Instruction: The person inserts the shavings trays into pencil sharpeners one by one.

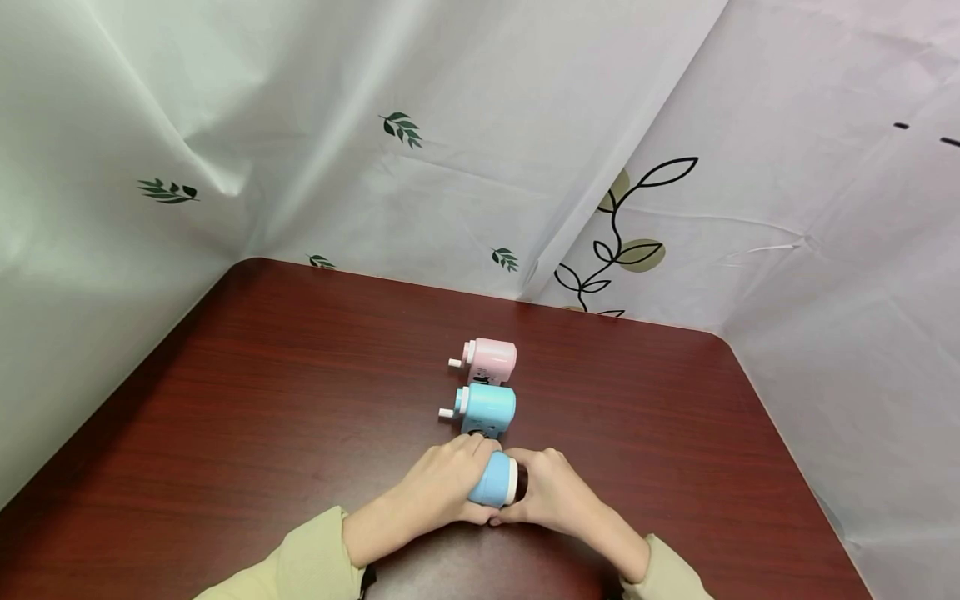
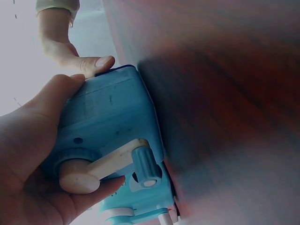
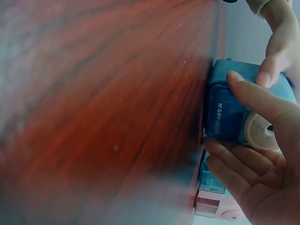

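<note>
A blue crank pencil sharpener (image 1: pixel 491 481) stands on the table near its front, between both hands. My left hand (image 1: pixel 444 479) grips it from the left, thumb on the near side and fingers round the far side. Its cream crank arm with a blue knob (image 2: pixel 146 166) shows under that palm in the left wrist view. My right hand (image 1: pixel 553 490) holds its front end, thumb on one side and fingertips on the other. The dark blue shavings drawer (image 3: pixel 226 115) and the round cream pencil-hole ring (image 3: pixel 258 131) lie between that thumb and fingers.
Just beyond the hands stands a turquoise crank sharpener (image 1: pixel 491 406), with a pink one (image 1: pixel 497 358) behind it. Their white handles point left. The brown wooden table (image 1: pixel 300 358) meets pale leaf-printed sheeting (image 1: pixel 450 192) at the back and sides.
</note>
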Available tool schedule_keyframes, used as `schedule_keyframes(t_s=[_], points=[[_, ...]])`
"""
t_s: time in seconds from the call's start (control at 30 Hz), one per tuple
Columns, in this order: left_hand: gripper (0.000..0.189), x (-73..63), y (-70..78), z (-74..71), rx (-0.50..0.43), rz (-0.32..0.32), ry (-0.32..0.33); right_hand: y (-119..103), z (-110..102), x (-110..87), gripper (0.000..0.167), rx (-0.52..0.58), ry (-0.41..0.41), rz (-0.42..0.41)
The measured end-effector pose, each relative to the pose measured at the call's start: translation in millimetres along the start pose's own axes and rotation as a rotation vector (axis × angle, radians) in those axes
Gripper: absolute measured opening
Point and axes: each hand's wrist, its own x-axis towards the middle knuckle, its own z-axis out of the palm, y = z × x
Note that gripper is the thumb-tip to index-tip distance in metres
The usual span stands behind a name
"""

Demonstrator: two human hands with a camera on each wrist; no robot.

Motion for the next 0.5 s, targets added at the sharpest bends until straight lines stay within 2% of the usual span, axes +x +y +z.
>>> schedule_keyframes(t_s=[0.3,0.5], points=[[0.063,-0.2,2.2,-0.8,-0.007,-0.011,-0.020,-6.7,3.9,-2.7,0.049,-0.063,0.041,0.054],[0.063,-1.5,1.7,-3.7,0.012,-0.022,-0.022,-10.6,4.3,-2.0,0.056,-0.077,0.009,0.066]])
